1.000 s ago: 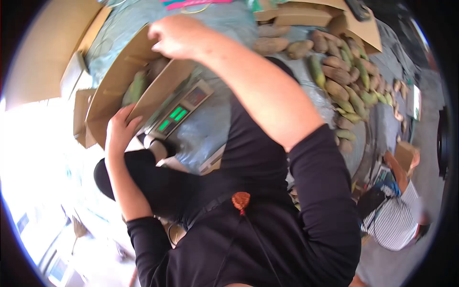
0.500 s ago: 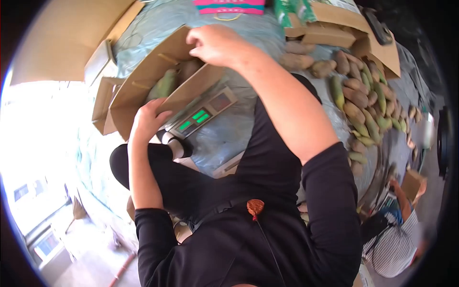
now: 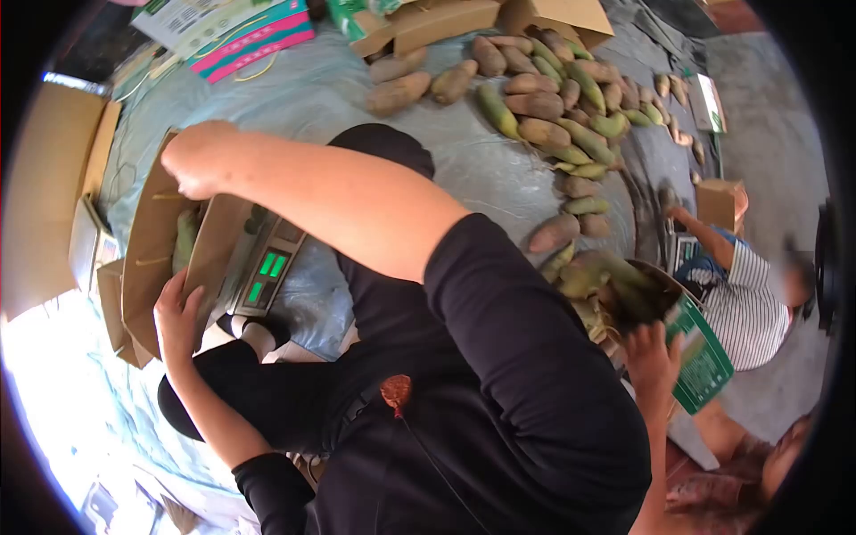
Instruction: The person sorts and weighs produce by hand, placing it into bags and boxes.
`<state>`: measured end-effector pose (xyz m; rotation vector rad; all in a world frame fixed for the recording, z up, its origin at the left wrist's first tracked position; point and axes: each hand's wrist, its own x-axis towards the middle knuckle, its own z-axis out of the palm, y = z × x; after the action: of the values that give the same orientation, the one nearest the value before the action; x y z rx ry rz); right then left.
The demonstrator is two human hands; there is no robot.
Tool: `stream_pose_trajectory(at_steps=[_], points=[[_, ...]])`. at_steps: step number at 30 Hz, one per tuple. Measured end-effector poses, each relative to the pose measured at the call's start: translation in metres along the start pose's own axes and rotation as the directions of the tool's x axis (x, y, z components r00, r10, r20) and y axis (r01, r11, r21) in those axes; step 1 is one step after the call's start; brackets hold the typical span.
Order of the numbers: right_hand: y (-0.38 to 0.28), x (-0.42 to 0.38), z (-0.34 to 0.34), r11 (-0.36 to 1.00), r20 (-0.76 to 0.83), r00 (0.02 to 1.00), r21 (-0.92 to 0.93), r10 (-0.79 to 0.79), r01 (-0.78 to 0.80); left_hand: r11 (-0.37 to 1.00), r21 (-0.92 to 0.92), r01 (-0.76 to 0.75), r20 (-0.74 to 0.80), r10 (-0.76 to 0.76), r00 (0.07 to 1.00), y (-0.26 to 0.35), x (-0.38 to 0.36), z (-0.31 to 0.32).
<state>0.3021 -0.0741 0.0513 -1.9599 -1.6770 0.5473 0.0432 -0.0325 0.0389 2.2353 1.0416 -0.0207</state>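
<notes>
An open cardboard box (image 3: 218, 239) stands on a scale with a lit green display (image 3: 266, 276). A long green root vegetable (image 3: 185, 236), like a radish, shows inside; the rest of the contents is mostly hidden. My right hand (image 3: 201, 162) is closed at the far upper end of the box, its fingertips partly hidden. My left hand (image 3: 176, 319) grips the rim of the near wall at the lower end, thumb apart from the fingers.
Green and brown root vegetables (image 3: 539, 107) lie heaped on plastic sheeting (image 3: 473, 192). At right, another person's hand (image 3: 654, 357) is at a green-panelled carton (image 3: 703, 357) with similar vegetables. A person in a striped shirt (image 3: 744, 312) works beyond. A pink-and-teal box (image 3: 254, 43) stands upper left.
The view has swung right, so the box and scale sit farther left in it. Another person's hands and the green-panelled carton have come into view. Both my hands remain at the box.
</notes>
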Motion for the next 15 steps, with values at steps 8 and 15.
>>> stream_pose_trajectory(at_steps=[8, 15], points=[[-0.006, -0.002, -0.011, 1.000, 0.128, 0.992, -0.004, 0.022, -0.021, 0.991, 0.129, 0.035, 0.004, -0.036, 0.999, 0.008, -0.001, -0.004], [-0.010, 0.006, 0.000, 1.000, 0.099, 0.995, -0.027, -0.003, 0.005, 0.999, 0.033, -0.008, -0.062, 0.010, 0.998, -0.002, -0.007, -0.008]])
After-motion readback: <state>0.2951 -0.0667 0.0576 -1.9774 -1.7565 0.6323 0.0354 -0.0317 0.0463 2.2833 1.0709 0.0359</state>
